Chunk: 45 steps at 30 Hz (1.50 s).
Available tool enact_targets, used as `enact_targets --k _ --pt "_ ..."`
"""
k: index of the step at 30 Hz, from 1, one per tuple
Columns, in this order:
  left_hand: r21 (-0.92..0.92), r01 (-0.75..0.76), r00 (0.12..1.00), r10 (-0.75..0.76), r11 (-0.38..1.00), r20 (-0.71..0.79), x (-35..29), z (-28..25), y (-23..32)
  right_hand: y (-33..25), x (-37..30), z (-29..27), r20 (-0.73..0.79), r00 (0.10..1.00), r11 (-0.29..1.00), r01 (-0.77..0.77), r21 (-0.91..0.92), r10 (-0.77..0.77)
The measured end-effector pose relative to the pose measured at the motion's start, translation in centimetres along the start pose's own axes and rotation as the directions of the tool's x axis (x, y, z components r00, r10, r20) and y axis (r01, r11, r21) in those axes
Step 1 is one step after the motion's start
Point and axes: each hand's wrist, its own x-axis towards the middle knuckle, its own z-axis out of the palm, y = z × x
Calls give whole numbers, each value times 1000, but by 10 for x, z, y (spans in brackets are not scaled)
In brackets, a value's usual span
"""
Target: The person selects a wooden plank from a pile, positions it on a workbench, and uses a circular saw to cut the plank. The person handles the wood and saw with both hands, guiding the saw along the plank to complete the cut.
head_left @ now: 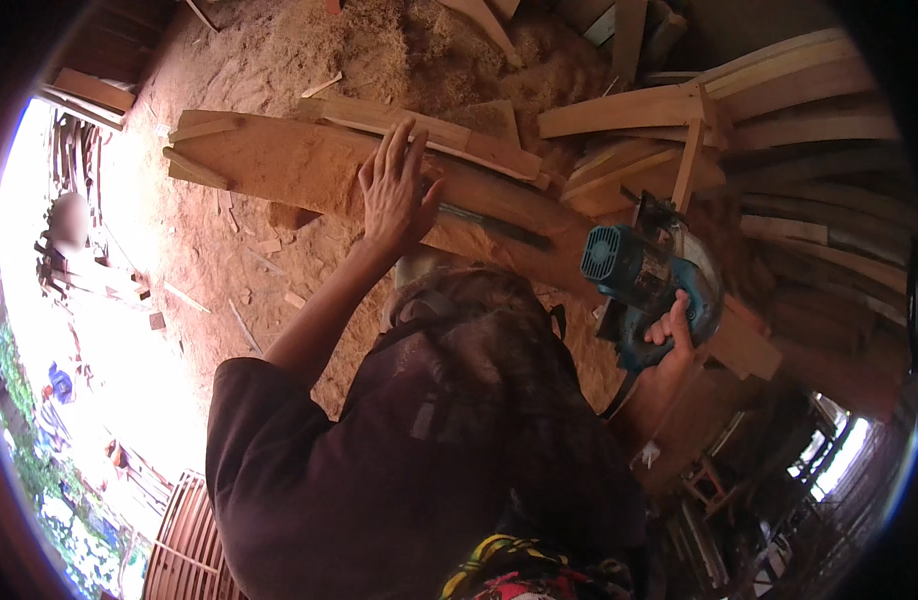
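My left hand [397, 190] lies with its fingers stretched out over a wide, dusty wooden board [269, 150], the fingertips near its far edge. A narrower wooden strip [479, 148] runs along that edge, to the right of the hand. On the right, my right hand [671, 330] is wrapped round the rear handle of a teal circular saw [619, 262]. The saw is over the right part of the boards. Its blade is hidden, so I cannot tell whether it touches wood.
Sawdust and offcuts cover the ground [209, 250]. Curved timber pieces [809, 100] are stacked at the far right, with a raised beam [619, 108] in front of them. A slatted wooden piece [186, 545] stands at the lower left. Another person [67, 225] is at the far left.
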Motion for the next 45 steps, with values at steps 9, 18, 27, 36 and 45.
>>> enact_targets --k 9,18,27,36,45 --pt "-288 -499 710 576 817 404 -19 58 105 2 22 -14 90 996 999 -21 -30 24" --pt "-30 -308 880 297 951 370 85 -5 -21 11 78 -50 257 964 990 -42 -133 75" --pt "-84 -201 833 215 976 509 95 -18 -29 4 103 -69 270 958 966 -21 -258 93" --pt "167 -310 921 252 936 297 76 -31 5 -2 122 -72 501 864 878 197 -435 55" --pt "-207 -97 989 70 974 -132 37 -19 153 -22 116 -15 870 491 856 434 -279 34"
